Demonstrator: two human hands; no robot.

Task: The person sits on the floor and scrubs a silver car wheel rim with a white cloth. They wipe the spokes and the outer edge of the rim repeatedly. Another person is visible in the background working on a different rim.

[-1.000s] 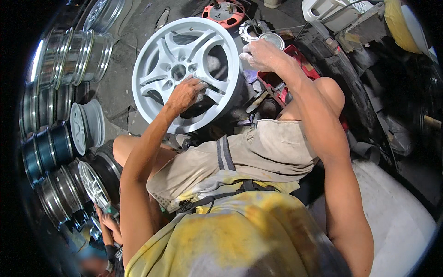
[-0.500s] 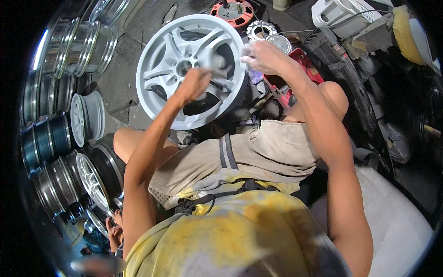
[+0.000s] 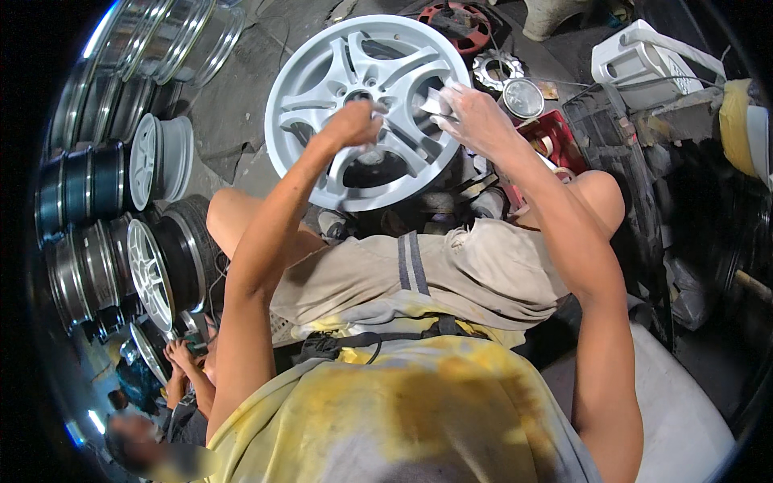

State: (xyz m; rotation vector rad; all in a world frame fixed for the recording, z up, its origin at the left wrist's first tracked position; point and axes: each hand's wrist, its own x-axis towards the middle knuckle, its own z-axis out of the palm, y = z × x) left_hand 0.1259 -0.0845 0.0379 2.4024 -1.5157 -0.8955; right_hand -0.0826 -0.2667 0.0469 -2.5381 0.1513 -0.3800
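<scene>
A pale grey-white car wheel rim [image 3: 283,133] with paired spokes lies face up in front of my knees. Over its centre, my left hand [image 3: 351,126] is closed with curled fingers; what they hold, if anything, does not show. My right hand [image 3: 477,119], its fingers dusted white, is above the rim's right side. Between its thumb and fingers it pinches a small white flat piece [image 3: 433,102], whose material I cannot tell.
Stacked shiny wheel rims [image 3: 149,48] and dark blue ones [image 3: 80,189] line the left. A red crate [image 3: 573,153], a round tin [image 3: 523,98] and an orange-red reel [image 3: 459,30] lie beyond the rim. A white plastic stool [image 3: 636,60] lies at right. Another person's hands [image 3: 181,354] show lower left.
My right hand has come inward over the rim's right edge, and the white piece now shows in its fingers. My left hand stays over the rim's centre. The whole view has shifted slightly.
</scene>
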